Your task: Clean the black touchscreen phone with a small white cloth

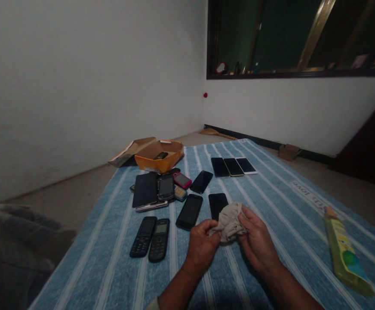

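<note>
- The left hand (203, 242) is pinching the near-left edge of the pale cloth (230, 221) between its thumb and curled fingers.
- The right hand (259, 237) is gripping the cloth's opposite side, fingers bending behind it; whether the folds are hiding anything, I cannot tell.
- The cloth is bunching between both hands, overlapping from this view a dark phone (217, 204) just beyond. Working it well probably means smoothing the folds over the fingertips and pressing lightly and evenly.
- Near the left hand, a black phone (189, 212) is lying flat; loose cloth is best gathered clear of it.
- Farther out, a keypad phone (159, 241) is resting on the striped cover (110, 267), and a bottle (345, 254) is lying well apart, rightward.
</note>
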{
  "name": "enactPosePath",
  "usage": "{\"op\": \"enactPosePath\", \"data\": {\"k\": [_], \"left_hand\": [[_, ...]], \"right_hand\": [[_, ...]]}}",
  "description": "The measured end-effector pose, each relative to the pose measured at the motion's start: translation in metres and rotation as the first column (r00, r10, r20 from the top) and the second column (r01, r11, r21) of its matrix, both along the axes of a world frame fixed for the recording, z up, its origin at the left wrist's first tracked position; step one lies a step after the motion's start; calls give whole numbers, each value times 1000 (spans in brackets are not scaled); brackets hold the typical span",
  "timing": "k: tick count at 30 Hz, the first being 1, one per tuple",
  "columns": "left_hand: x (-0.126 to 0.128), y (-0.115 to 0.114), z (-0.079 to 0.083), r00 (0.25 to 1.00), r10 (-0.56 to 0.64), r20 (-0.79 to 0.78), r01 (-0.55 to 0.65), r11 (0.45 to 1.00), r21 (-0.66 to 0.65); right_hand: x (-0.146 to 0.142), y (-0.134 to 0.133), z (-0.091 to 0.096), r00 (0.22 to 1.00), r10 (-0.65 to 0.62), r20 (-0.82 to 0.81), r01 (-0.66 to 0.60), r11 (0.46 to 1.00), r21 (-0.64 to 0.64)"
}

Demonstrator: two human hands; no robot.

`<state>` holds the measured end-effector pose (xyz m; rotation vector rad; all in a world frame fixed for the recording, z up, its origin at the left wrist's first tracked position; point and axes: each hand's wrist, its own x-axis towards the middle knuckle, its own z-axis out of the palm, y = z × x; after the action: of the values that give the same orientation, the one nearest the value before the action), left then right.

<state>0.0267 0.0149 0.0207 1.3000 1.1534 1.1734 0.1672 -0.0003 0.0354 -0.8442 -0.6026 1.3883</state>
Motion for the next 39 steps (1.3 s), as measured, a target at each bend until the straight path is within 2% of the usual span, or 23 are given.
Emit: {"op": "enactPosePath", "data": {"k": [2,4,7,10,13,16,20,26,30,34,39], "left_hand": [[-3,3,-4,998,57,-22,-57,998,15],[-5,6,-4,995,90,45,-91,995,29],[-6,6,3,975,123,186,-131,991,34],[-7,5,13,955,159,251,-166,986,6],[-8,5,19,933,179,313,-177,984,-34],[-8,5,20,919,184,350,-172,983,-67],[-6,6,18,896,171,411,-134,984,-118],[-6,7,7,856,177,485,-61,968,-245],[-7,7,3,832,146,535,9,962,-275],[-6,6,5,820,93,564,88,954,-285],[-4,6,9,811,69,581,158,931,-331]], "right_hand": [[2,0,-1,1000,-15,18,15,1000,-4],[2,0,0,998,-28,49,29,1000,-5],[0,-1,3,988,-54,143,55,998,-2],[-1,-2,4,960,-64,274,63,998,13],[-1,-3,4,933,-22,360,18,1000,14],[-2,-4,3,924,82,373,-80,997,-20],[-4,-8,3,927,173,333,-171,985,-35],[-4,-8,0,905,219,365,-249,968,38],[-4,-5,-4,892,172,417,-211,976,48],[-5,-4,-3,898,103,428,-138,989,51],[-6,-4,-1,923,124,365,-153,987,52]]}}
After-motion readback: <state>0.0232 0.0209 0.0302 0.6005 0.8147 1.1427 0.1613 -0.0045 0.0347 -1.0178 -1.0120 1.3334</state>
